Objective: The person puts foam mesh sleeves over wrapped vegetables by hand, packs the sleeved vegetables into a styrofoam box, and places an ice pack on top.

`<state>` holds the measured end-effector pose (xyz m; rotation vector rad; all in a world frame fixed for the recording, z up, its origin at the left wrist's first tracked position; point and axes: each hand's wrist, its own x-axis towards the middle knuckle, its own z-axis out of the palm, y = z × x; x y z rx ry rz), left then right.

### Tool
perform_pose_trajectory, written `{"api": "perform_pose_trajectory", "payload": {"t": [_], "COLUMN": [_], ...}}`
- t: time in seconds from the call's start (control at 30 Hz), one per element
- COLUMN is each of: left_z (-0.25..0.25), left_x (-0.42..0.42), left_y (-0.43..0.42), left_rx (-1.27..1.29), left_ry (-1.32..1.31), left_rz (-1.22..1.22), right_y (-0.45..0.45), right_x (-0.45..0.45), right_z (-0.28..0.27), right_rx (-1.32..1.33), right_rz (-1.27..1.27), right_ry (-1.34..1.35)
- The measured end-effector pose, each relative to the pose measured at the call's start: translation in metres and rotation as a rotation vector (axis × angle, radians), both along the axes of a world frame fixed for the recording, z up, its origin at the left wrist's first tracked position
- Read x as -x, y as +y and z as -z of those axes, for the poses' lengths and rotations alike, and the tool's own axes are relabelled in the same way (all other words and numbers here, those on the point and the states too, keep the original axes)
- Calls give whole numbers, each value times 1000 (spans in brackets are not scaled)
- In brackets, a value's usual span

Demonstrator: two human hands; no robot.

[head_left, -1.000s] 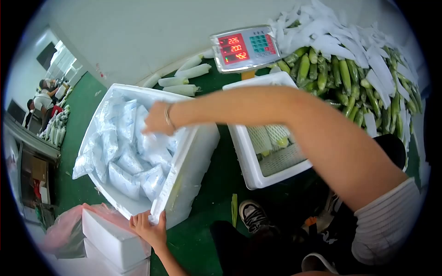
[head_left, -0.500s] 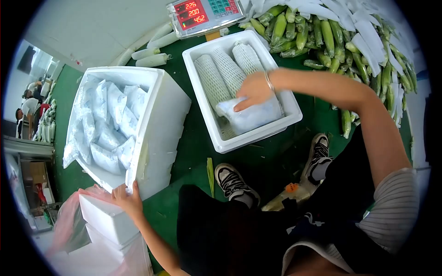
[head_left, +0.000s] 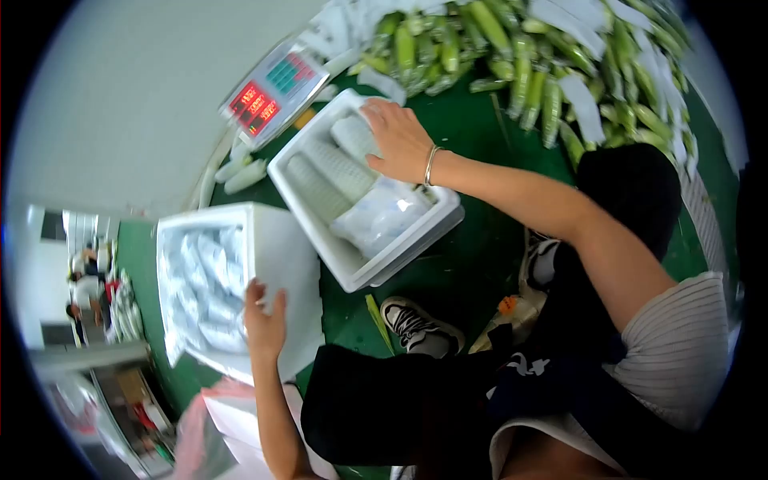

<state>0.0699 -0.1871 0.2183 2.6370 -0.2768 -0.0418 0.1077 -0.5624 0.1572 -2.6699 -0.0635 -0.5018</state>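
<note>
A white foam box (head_left: 308, 230) in the middle holds several long pieces in white foam netting (head_left: 336, 168). A plump, clear ice pack (head_left: 384, 216) lies across their near end. My right hand (head_left: 400, 144) is over the box's right side, fingers spread near the far rim, holding nothing; whether it touches the rim or netting I cannot tell. My left hand (head_left: 266, 324) is at the near right edge of a larger foam box (head_left: 284, 280), thumb and fingers apart. That box is full of ice packs (head_left: 210, 288).
Behind the middle box, a scale display (head_left: 276, 92) shows red digits. Green corn ears (head_left: 520, 72) in clear wrap are heaped at the far right among white sleeves. White boxes (head_left: 240, 424) and pink plastic (head_left: 196, 428) are at lower left. Other people (head_left: 86, 288) are in the left background.
My right hand has let go of the ice pack and moved toward the box's far right rim. My left hand's grip on the large box has loosened. The view has turned.
</note>
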Motion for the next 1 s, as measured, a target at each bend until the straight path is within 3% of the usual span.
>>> {"api": "perform_pose_trajectory", "payload": {"t": [0.03, 0.1, 0.13, 0.17, 0.2, 0.23, 0.27, 0.3, 0.37, 0.4, 0.43, 0.47, 0.5, 0.57, 0.6, 0.63, 0.67, 0.7, 0.73, 0.77, 0.83, 0.93, 1.0], "left_z": [24, 49, 72, 96, 112, 104, 94, 106, 77, 62, 38, -15, -74, -133, -160, -179, -200, -183, -215, -245, -287, -292, -256], "left_x": [-17, -40, -55, -64, -68, -69, -68, -83, -85, -81, -77, -37, 15, 53, 99, 101, 117, 81, 97, 137, 162, 153, 104], "left_y": [-15, -63, -77, -81, -87, -99, -102, -92, -110, -125, -139, -183, -239, -309, -335, -363, -388, -424, -454, -470, -505, -532, -549], "left_rx": [26, 217, 441, 647, 745, 819, 877, 693, 193, 161, 118, -217, -538, -662, -527, -390, -227, 312, 224, 381, 467, 600, 530], "left_ry": [200, 680, 767, 891, 810, 910, 1010, 813, 503, 477, 443, 271, 75, 106, -248, -48, -75, -61, -150, -173, -525, -574, -298], "left_rz": [14, -164, -172, -181, -98, -162, -261, -192, 27, 173, 314, 332, 343, 471, 617, 709, 911, 1140, 1122, 1263, 1532, 1471, 1416], "right_y": [-17, -41, -45, -40, -33, -26, -22, -25, -34, -43, -53, -66, -76, -94, -102, -110, -118, -129, -133, -136, -128, -122, -109], "right_x": [9, -2, 10, 13, 15, 17, 28, 49, 89, 126, 170, 208, 241, 307, 337, 364, 389, 408, 444, 475, 533, 627, 696], "right_z": [0, 83, 80, 90, 103, 114, 86, 56, 56, 45, 21, -4, -23, -59, -74, -88, -96, -97, -123, -140, -177, -188, -184], "right_rx": [-108, -412, -486, -538, -662, -781, -498, -506, -671, -672, -864, -1052, -1061, -1174, -1163, -1204, -1190, -1232, -1180, -1185, -1271, -1133, -1150], "right_rz": [183, -18, -154, -125, -91, -67, 59, 158, 369, 417, 431, 442, 484, 660, 718, 758, 811, 794, 869, 975, 1120, 1465, 1541], "right_ry": [121, 590, 742, 672, 585, 491, 610, 720, 616, 609, 603, 585, 563, 354, 217, 96, -64, -335, -391, -462, -733, -868, -883]}}
